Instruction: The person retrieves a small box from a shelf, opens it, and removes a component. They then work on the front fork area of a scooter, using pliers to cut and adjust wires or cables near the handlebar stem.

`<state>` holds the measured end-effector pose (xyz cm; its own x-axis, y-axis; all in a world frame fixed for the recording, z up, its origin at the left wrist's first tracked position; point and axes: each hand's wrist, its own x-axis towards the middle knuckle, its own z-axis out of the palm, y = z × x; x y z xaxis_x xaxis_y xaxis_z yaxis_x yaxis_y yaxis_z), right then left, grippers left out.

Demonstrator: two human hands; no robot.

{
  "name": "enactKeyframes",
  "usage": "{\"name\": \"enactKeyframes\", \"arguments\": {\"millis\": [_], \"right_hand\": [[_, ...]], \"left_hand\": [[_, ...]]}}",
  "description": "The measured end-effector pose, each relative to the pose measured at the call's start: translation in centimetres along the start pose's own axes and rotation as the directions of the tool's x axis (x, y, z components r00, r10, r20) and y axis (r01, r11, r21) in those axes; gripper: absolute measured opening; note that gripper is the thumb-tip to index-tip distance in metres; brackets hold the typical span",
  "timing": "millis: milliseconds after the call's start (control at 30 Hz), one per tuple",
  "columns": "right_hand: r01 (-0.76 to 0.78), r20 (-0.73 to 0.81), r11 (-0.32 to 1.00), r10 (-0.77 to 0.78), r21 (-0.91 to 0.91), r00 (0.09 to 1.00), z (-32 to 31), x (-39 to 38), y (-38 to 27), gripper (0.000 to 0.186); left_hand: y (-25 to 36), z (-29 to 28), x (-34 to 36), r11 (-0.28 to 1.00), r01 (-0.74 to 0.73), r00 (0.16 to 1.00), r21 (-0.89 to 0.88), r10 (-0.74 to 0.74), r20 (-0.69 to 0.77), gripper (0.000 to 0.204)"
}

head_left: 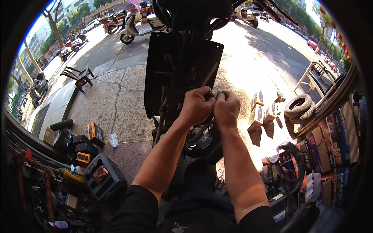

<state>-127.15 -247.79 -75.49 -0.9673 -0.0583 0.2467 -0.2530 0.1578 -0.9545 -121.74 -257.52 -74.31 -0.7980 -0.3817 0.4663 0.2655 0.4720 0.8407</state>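
In the head view, a dark scooter with parts of its body exposed stands right in front of me. Over its middle, my left hand (196, 105) and my right hand (227, 108) meet, knuckles nearly touching. Both sets of fingers are curled in a pinch; what they grip, if anything, is hidden behind them. Beyond my hands is a wide black panel (154, 77) with small holes at its upper corners. Below and between my wrists, a rounded dark metal part (203, 142) and some cables are partly visible, in deep shadow.
On the left lie an open tool case (104, 176), a boxed battery (95, 133) and a small dark stool (79, 77). On the right are several orange-and-white boxes (256, 117), stacked tyres (299, 106) and shelved cartons (330, 141). A white scooter (142, 28) is parked beyond.
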Motion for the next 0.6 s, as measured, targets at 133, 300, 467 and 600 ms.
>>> {"name": "enactKeyframes", "arguments": {"millis": [133, 300, 467, 600], "right_hand": [[-0.057, -0.059, 0.998, 0.057, 0.011, 0.997, 0.3, 0.8, 0.1, 0.026], [-0.148, 0.033, 0.950, 0.145, 0.274, 0.989, -3.6, 2.8, -1.4, 0.025], [-0.109, 0.385, 0.941, -0.024, 0.320, 0.922, -5.1, -2.2, -0.3, 0.027], [-0.219, 0.575, 0.901, -0.040, 0.374, 0.817, -4.8, -4.3, 0.9, 0.031]], "left_hand": [[0.0, -0.2, 0.0, 0.998, 0.055, 0.998, -0.013, -0.054, 0.040, 0.010], [0.6, -1.3, 0.0, 0.990, 0.083, 0.994, -0.113, -0.074, 0.082, 0.010], [0.7, -0.8, 0.2, 0.949, 0.180, 0.984, -0.260, -0.171, 0.056, 0.009], [0.6, -0.3, 0.3, 0.901, 0.164, 0.985, -0.402, -0.172, 0.016, 0.010]]}}
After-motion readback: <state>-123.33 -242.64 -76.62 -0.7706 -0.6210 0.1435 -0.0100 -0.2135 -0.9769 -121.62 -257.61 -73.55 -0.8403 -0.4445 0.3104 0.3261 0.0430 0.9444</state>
